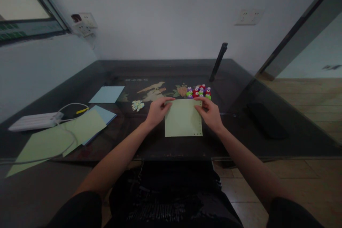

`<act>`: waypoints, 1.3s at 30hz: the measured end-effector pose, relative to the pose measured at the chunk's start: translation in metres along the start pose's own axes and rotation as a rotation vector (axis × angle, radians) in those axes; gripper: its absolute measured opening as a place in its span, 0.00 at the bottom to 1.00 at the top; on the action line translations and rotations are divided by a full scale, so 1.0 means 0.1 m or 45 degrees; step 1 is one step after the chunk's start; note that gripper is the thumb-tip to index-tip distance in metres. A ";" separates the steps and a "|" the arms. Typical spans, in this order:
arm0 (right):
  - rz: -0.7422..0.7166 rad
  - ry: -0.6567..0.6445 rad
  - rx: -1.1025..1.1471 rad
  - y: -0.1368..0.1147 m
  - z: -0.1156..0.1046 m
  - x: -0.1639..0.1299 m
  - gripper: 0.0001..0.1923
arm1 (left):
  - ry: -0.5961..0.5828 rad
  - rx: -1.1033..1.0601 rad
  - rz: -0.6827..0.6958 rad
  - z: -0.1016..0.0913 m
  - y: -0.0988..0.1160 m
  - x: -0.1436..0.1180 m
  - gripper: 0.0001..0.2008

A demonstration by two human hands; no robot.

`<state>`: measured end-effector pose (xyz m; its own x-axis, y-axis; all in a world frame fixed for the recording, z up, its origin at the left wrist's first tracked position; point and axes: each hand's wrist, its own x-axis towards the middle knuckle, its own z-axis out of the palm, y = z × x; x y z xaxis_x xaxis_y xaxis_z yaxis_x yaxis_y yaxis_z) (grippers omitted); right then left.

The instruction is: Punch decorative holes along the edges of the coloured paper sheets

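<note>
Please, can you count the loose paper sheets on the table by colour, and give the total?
Green sheets: 3, one between the left hand and right hand, two at the left.
Blue sheets: 2, one flat, one partly under a green sheet.
Total: 5 sheets on the table.

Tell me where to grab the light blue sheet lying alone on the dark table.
Probably take the light blue sheet at its near left corner, coming in from the left. It lies flat, apart from the other papers, so a corner must be lifted first; that side is bare table.
</note>
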<state>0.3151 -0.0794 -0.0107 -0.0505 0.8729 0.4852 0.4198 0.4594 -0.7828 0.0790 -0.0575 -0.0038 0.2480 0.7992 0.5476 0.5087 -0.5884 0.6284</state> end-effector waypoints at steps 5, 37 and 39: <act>-0.393 0.258 -0.219 -0.18 -0.03 0.02 0.11 | 0.267 0.119 0.482 -0.13 0.18 0.03 0.11; -0.401 0.249 -0.141 -0.17 -0.05 -0.01 0.09 | 0.238 0.164 0.523 -0.14 0.19 -0.06 0.12; -0.406 0.254 -0.142 -0.16 -0.05 -0.01 0.09 | 0.242 0.166 0.523 -0.13 0.19 -0.06 0.12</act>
<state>0.3129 -0.0888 0.0030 -0.0220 0.6355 0.7718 0.5081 0.6720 -0.5388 0.0762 -0.0748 0.0123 0.3013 0.4593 0.8356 0.5020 -0.8215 0.2705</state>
